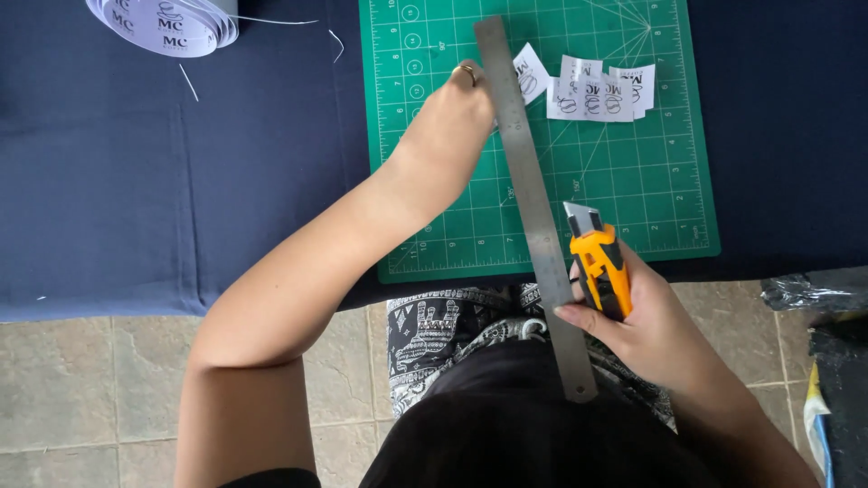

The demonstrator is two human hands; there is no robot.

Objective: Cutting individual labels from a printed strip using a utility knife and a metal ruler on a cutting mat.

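My left hand, with a ring on one finger, presses on a long steel ruler that lies across a green cutting mat and reaches past the table's edge. A white printed label pokes out beside the ruler near that hand's fingertips. My right hand grips an orange and black utility knife, its tip just right of the ruler at the mat's near edge. Several cut white labels lie on the mat at the far right of the ruler.
A roll of white printed label ribbon sits at the far left on the dark blue tablecloth, with loose threads nearby. Dark plastic bags lie at the right. Tiled floor shows below the table edge.
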